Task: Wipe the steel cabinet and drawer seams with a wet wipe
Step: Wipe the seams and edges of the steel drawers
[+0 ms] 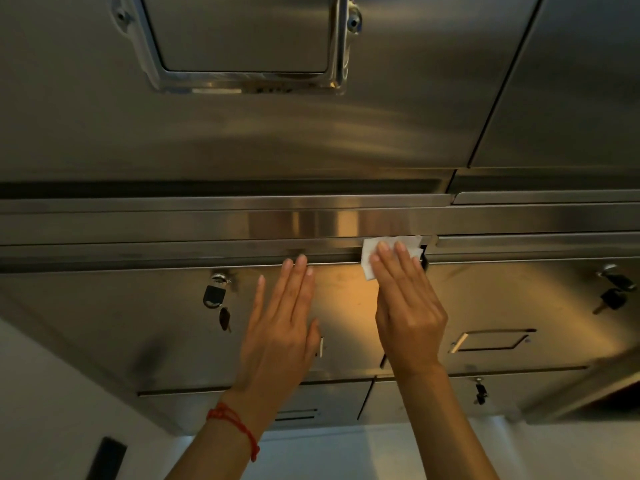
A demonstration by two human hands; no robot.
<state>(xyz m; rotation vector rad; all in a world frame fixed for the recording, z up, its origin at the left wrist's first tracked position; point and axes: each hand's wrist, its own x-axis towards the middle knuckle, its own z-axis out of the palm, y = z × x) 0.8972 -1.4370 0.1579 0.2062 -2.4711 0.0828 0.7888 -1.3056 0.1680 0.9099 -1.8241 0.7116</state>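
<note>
A steel cabinet fills the view, with a horizontal seam running along the top edge of the left drawer. My right hand lies flat with straight fingers and presses a white wet wipe against that seam, close to the vertical gap between the two drawers. My left hand rests flat on the left drawer front, fingers straight, fingertips reaching the seam. A red string bracelet sits on its wrist.
A lock with hanging black keys sits on the left drawer. The right drawer has a recessed handle and its own keys. An upper door carries a chrome frame. Lower drawers and a pale floor lie below.
</note>
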